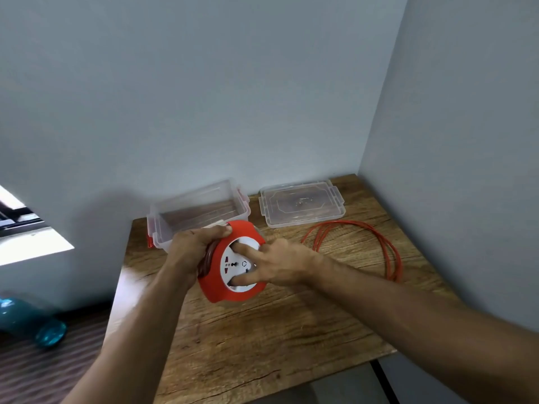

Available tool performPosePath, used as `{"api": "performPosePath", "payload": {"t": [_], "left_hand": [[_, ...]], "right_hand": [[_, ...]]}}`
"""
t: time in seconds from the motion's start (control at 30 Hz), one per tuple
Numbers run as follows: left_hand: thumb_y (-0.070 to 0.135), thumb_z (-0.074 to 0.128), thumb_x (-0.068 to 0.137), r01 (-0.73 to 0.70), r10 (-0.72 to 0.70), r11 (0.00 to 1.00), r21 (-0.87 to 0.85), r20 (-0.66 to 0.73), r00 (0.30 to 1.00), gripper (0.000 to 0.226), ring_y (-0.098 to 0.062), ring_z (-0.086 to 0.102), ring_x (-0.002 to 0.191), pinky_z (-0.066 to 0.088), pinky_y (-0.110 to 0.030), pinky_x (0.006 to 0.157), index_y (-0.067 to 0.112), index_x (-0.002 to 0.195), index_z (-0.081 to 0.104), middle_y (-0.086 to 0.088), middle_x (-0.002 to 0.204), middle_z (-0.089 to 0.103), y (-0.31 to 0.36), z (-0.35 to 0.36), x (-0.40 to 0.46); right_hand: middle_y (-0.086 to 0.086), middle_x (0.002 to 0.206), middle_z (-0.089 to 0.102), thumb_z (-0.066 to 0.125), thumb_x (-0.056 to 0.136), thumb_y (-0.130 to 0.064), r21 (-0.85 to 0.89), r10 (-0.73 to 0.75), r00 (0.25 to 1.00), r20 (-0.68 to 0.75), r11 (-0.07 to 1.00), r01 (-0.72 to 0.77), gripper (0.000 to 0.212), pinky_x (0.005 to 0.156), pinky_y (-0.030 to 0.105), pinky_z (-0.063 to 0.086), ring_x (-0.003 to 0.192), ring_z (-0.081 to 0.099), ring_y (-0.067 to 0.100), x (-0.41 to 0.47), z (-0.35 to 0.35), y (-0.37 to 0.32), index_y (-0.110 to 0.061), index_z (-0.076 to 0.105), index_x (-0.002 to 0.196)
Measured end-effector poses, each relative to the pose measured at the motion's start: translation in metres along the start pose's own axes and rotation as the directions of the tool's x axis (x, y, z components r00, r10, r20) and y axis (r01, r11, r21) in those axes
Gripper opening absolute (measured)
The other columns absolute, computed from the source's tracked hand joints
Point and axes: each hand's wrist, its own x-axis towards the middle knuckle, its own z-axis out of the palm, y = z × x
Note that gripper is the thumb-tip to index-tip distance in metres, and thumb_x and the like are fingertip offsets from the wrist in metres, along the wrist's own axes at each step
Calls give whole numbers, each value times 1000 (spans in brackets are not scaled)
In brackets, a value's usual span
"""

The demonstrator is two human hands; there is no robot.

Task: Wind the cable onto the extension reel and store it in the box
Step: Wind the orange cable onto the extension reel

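A red extension reel with a white socket face is held tilted above the wooden table. My left hand grips its left rim, over some wound red cable. My right hand rests on the white face, with two fingers set in its recesses. Loose loops of red cable lie on the table to the right. A clear plastic box with red clips stands open behind the reel. Its clear lid lies flat beside it.
Grey walls close in the table at the back and on the right. The table's left edge drops to a dark floor, where a teal object lies. A bright window sill shows at the left.
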Motion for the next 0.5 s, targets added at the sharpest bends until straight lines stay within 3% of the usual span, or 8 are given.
{"api": "performPosePath", "payload": {"t": [0.13, 0.2, 0.27, 0.37, 0.43, 0.5], "left_hand": [[31, 89, 69, -37, 34, 999, -28, -98, 995, 34, -40, 78, 81, 63, -52, 78, 9, 92, 79, -17, 87, 82, 2, 8, -3], [25, 86, 76, -85, 72, 994, -70, -167, 983, 19, -36, 78, 78, 64, -47, 75, 11, 87, 79, -12, 80, 82, 1, 12, -4], [22, 84, 79, -138, 107, 980, -141, -211, 972, 13, -31, 79, 74, 65, -43, 70, 13, 88, 80, -8, 79, 82, -1, 17, -6], [13, 82, 81, -195, 131, 951, -239, -262, 956, 13, -23, 79, 69, 65, -33, 60, 13, 94, 81, -7, 83, 82, -4, 24, -11], [8, 82, 81, -229, 149, 937, -265, -290, 945, 12, -19, 78, 66, 63, -29, 57, 12, 91, 81, -6, 81, 82, -7, 27, -13], [7, 81, 81, -269, 183, 930, -250, -317, 930, 12, -13, 78, 67, 61, -24, 57, 16, 89, 80, 2, 76, 82, -11, 30, -17]], "right_hand": [[24, 134, 47, 70, 91, -33, -84, 37, 999, 18, 996, -35, 62, 46, 38, 56, 66, 68, 31, 2, 0, 3, -41, 40, 144], [21, 128, 51, 62, 94, -41, 21, 233, 972, 38, 972, -234, 65, 48, 38, 56, 71, 68, 33, 4, 3, -2, -41, 25, 148], [15, 120, 60, 54, 94, -51, 176, 513, 859, 1, 845, -505, 64, 58, 36, 53, 81, 68, 33, 11, 1, -16, -40, 22, 149], [5, 116, 70, 61, 85, -54, 512, 820, 570, 45, 471, -718, 68, 80, 40, 55, 97, 69, 28, 26, 0, -41, -41, 33, 145], [0, 109, 73, 68, 78, -53, 728, 911, 372, 180, 131, -673, 68, 78, 39, 60, 93, 70, 24, 34, -1, -52, -43, 39, 138], [-3, 112, 71, 74, 75, -52, 816, 909, 235, 345, -166, -554, 64, 70, 34, 61, 94, 69, 19, 43, -2, -56, -41, 45, 132]]}}
